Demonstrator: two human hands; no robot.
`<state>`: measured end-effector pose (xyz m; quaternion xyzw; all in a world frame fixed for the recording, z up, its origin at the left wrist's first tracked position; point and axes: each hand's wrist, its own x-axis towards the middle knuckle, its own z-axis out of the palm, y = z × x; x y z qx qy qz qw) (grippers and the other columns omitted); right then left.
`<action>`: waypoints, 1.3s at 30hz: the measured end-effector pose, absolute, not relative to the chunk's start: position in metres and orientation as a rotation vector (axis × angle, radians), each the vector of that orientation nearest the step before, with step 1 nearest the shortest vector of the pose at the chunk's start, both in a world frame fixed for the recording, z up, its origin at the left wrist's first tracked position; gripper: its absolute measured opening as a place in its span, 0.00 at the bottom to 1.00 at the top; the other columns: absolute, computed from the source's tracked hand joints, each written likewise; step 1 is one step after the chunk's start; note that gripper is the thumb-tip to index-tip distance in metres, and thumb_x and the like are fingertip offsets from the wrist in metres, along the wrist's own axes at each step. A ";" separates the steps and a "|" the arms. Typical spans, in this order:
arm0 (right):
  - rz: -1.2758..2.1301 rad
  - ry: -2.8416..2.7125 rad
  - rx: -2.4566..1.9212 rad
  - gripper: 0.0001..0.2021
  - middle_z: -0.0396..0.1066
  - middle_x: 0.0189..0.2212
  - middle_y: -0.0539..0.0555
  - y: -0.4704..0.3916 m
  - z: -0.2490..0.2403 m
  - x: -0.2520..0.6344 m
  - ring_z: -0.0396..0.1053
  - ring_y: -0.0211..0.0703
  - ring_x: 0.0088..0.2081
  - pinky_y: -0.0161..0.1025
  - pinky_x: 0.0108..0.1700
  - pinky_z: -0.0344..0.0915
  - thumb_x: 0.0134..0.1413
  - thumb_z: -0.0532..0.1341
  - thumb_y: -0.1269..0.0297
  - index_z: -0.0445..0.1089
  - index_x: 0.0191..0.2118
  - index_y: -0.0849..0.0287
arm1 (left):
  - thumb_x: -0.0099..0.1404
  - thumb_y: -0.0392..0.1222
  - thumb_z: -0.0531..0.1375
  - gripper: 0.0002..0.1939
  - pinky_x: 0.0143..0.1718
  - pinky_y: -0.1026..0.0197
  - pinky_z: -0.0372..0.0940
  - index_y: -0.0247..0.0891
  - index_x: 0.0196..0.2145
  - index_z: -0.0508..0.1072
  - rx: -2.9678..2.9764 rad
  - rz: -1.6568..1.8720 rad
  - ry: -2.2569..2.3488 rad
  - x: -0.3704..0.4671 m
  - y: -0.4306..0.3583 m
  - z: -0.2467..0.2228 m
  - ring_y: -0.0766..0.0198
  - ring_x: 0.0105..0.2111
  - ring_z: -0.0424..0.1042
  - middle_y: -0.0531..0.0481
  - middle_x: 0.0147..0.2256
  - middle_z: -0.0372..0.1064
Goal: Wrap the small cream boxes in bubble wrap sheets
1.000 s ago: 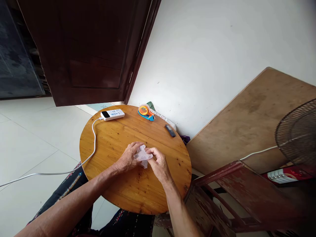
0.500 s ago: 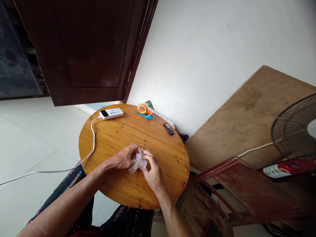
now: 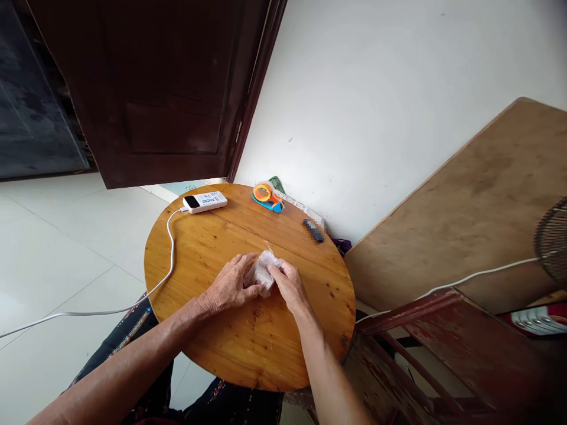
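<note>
A small packet wrapped in crinkled clear plastic, with faint reddish print on its lower part, is between my two hands over the wooden table. My left hand wraps the packet's left side, its thumb along the near edge. My right hand grips the right side, thumb pressed on top of the plastic. A thin strip of clear film sticks up at the far end. What lies inside the wrapping cannot be made out.
On the round table lie a white device with a white cable, an orange-and-blue tape dispenser and a blurred dark object. A red wooden chair and a fan stand to the right.
The packet has been turned, so a flatter printed side now shows. My left hand has spread along its side, and my right thumb has moved on top. The view has shifted slightly.
</note>
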<state>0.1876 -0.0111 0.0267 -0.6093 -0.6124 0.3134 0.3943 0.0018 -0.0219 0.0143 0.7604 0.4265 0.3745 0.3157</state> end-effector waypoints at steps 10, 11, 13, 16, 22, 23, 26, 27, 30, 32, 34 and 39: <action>0.949 -1.268 -1.357 0.13 0.72 0.26 0.48 -0.009 0.019 0.179 0.65 0.40 0.28 0.35 0.31 0.62 0.49 0.64 0.54 0.74 0.34 0.58 | 0.60 0.42 0.62 0.32 0.54 0.48 0.65 0.36 0.61 0.61 1.836 1.005 1.130 0.014 -0.023 0.008 0.51 0.52 0.69 0.38 0.53 0.68; 0.964 -1.233 -1.337 0.12 0.73 0.27 0.49 -0.010 0.019 0.177 0.66 0.41 0.28 0.35 0.32 0.63 0.49 0.64 0.54 0.75 0.33 0.58 | 0.60 0.42 0.62 0.33 0.54 0.47 0.66 0.35 0.61 0.60 1.807 1.006 1.137 0.015 -0.023 0.007 0.51 0.51 0.69 0.38 0.53 0.69; 0.986 -1.182 -1.300 0.12 0.74 0.27 0.49 -0.013 0.020 0.174 0.67 0.41 0.30 0.36 0.33 0.63 0.50 0.64 0.54 0.75 0.32 0.57 | 0.60 0.43 0.62 0.34 0.52 0.47 0.67 0.34 0.62 0.60 1.754 1.000 1.148 0.015 -0.023 0.007 0.51 0.50 0.70 0.38 0.51 0.69; 1.019 -1.158 -1.261 0.10 0.74 0.28 0.49 -0.014 0.023 0.172 0.67 0.41 0.31 0.35 0.34 0.63 0.50 0.63 0.55 0.75 0.31 0.57 | 0.58 0.42 0.61 0.33 0.50 0.47 0.68 0.34 0.61 0.61 1.719 1.001 1.162 0.015 -0.024 0.007 0.51 0.48 0.71 0.39 0.49 0.70; 1.061 -1.152 -1.285 0.12 0.70 0.23 0.47 -0.011 0.025 0.171 0.63 0.38 0.26 0.34 0.30 0.60 0.47 0.66 0.54 0.73 0.28 0.58 | 0.55 0.44 0.64 0.35 0.52 0.46 0.66 0.37 0.59 0.63 1.700 1.097 1.114 0.014 -0.024 0.006 0.52 0.48 0.69 0.40 0.53 0.64; 1.067 -1.157 -1.275 0.12 0.70 0.23 0.47 -0.011 0.025 0.171 0.63 0.38 0.26 0.34 0.30 0.60 0.47 0.66 0.54 0.72 0.28 0.58 | 0.54 0.43 0.65 0.36 0.53 0.47 0.65 0.38 0.60 0.62 1.660 1.112 1.088 0.014 -0.023 0.006 0.52 0.50 0.69 0.39 0.55 0.62; 1.114 -1.196 -1.215 0.11 0.72 0.26 0.49 -0.014 0.025 0.170 0.65 0.39 0.28 0.35 0.32 0.62 0.50 0.65 0.54 0.74 0.30 0.58 | 0.52 0.41 0.65 0.44 0.54 0.49 0.65 0.38 0.65 0.54 1.441 1.064 0.930 0.016 -0.019 0.008 0.53 0.51 0.68 0.38 0.58 0.60; 1.131 -1.213 -1.197 0.11 0.72 0.27 0.49 -0.014 0.025 0.170 0.65 0.39 0.29 0.35 0.33 0.62 0.50 0.65 0.54 0.75 0.31 0.58 | 0.51 0.41 0.66 0.47 0.53 0.50 0.65 0.38 0.66 0.51 1.360 1.033 0.867 0.016 -0.018 0.009 0.54 0.50 0.69 0.39 0.57 0.61; 1.152 -1.241 -1.175 0.12 0.72 0.27 0.49 -0.016 0.024 0.168 0.65 0.39 0.28 0.35 0.32 0.62 0.52 0.64 0.54 0.76 0.32 0.58 | 0.50 0.40 0.67 0.50 0.50 0.53 0.65 0.37 0.66 0.48 1.210 0.986 0.760 0.017 -0.015 0.012 0.56 0.46 0.70 0.42 0.51 0.67; 1.132 -1.238 -1.184 0.12 0.71 0.25 0.48 -0.016 0.023 0.168 0.64 0.39 0.27 0.34 0.31 0.61 0.52 0.64 0.54 0.75 0.31 0.58 | 0.49 0.39 0.67 0.49 0.49 0.55 0.64 0.36 0.66 0.50 1.178 0.986 0.769 0.017 -0.014 0.012 0.57 0.44 0.70 0.45 0.46 0.68; 1.110 -1.229 -1.194 0.12 0.70 0.24 0.48 -0.015 0.023 0.167 0.63 0.39 0.27 0.34 0.30 0.60 0.52 0.64 0.54 0.75 0.29 0.58 | 0.49 0.39 0.67 0.48 0.47 0.56 0.64 0.35 0.65 0.51 1.167 0.997 0.782 0.017 -0.014 0.010 0.58 0.43 0.69 0.46 0.45 0.68; 1.114 -1.199 -1.196 0.11 0.74 0.28 0.50 -0.018 0.022 0.167 0.67 0.42 0.31 0.36 0.34 0.64 0.52 0.64 0.56 0.77 0.33 0.58 | 0.53 0.39 0.66 0.44 0.44 0.58 0.65 0.38 0.65 0.54 1.187 1.038 0.774 0.016 -0.014 0.004 0.60 0.40 0.69 0.50 0.40 0.68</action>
